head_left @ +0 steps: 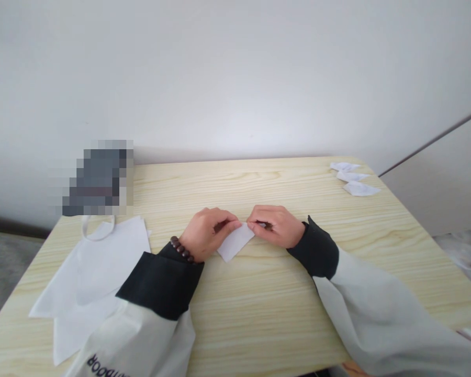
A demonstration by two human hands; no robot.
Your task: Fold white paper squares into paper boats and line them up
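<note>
A small folded piece of white paper (235, 243) is held just above or on the table, near its middle. My left hand (210, 230) pinches its upper edge between thumb and fingers; a dark bead bracelet circles that wrist. Close beside it, my right hand (277, 225) pinches the same paper near its upper right corner. The two thumbs almost meet at the top edge. Part of the paper is hidden behind the fingers.
White sheets (110, 262) lie loosely stacked at the left, with a white ring-like band (98, 238) across their top. Behind them stands a blurred dark object (98, 178). Several folded paper shapes (359, 188) sit in the far right corner of the wooden table (259, 314). A wall (235, 78) borders the back.
</note>
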